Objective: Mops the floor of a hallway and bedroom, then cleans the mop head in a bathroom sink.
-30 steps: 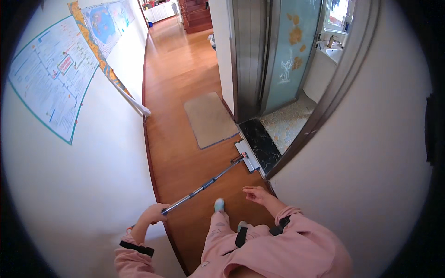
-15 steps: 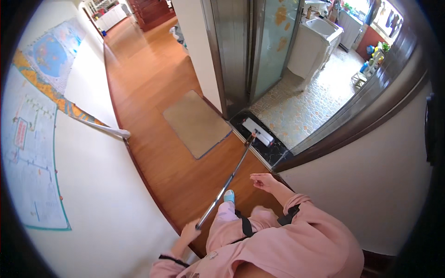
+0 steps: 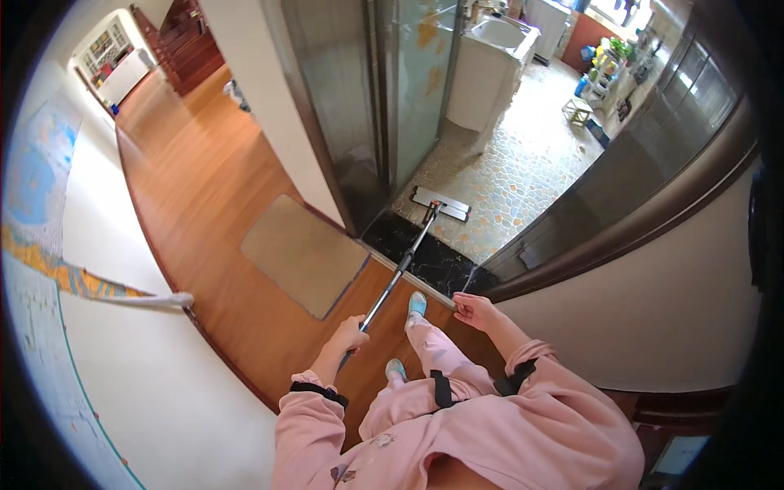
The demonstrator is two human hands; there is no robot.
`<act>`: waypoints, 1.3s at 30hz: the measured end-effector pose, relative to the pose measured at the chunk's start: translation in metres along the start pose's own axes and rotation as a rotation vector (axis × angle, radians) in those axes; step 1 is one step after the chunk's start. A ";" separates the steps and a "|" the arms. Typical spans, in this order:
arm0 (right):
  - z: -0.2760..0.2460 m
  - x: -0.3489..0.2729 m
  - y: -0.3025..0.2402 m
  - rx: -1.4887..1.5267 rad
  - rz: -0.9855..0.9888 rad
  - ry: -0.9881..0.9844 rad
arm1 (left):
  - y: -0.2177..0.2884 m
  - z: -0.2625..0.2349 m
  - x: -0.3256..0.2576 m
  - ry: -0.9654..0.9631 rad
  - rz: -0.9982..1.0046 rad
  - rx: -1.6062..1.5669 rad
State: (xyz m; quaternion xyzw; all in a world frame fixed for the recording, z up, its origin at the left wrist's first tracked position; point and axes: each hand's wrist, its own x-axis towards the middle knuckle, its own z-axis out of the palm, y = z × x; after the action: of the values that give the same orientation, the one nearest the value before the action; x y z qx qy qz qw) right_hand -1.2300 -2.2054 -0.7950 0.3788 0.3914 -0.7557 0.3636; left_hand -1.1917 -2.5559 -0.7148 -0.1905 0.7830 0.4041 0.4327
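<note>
My left hand (image 3: 349, 335) is wrapped round the upper part of a flat mop's pole (image 3: 382, 296). The pole slants away to the right, over the doorway. At its far end the wide grey-white mop head (image 3: 441, 203) lies on the patterned bathroom floor (image 3: 523, 155), just past the black marble threshold (image 3: 425, 257). My right hand (image 3: 476, 312) hangs free near the door frame's near end, its fingers loosely bent and apart, with nothing in them.
A beige mat (image 3: 304, 255) lies on the wooden floor (image 3: 192, 167) left of the doorway. A glass door (image 3: 420, 90) and white washbasin (image 3: 498, 37) stand beyond. A small stool (image 3: 577, 109) is farther in. Maps (image 3: 37, 171) hang on the left wall.
The mop head has gone from the black threshold forward onto the bathroom floor. My left hand has moved forward with the pole, and one foot has stepped toward the doorway. The view has turned right.
</note>
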 end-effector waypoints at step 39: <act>0.024 0.108 -0.327 0.741 -0.787 0.119 | 0.665 -0.169 0.279 0.709 0.873 2.122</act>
State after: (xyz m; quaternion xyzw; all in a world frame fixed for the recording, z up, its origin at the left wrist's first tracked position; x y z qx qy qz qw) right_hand -1.5625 -2.1131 -0.7746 0.3486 0.2310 -0.8994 -0.1275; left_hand -1.8659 -2.2769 -0.5853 0.4416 0.7999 -0.4046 -0.0388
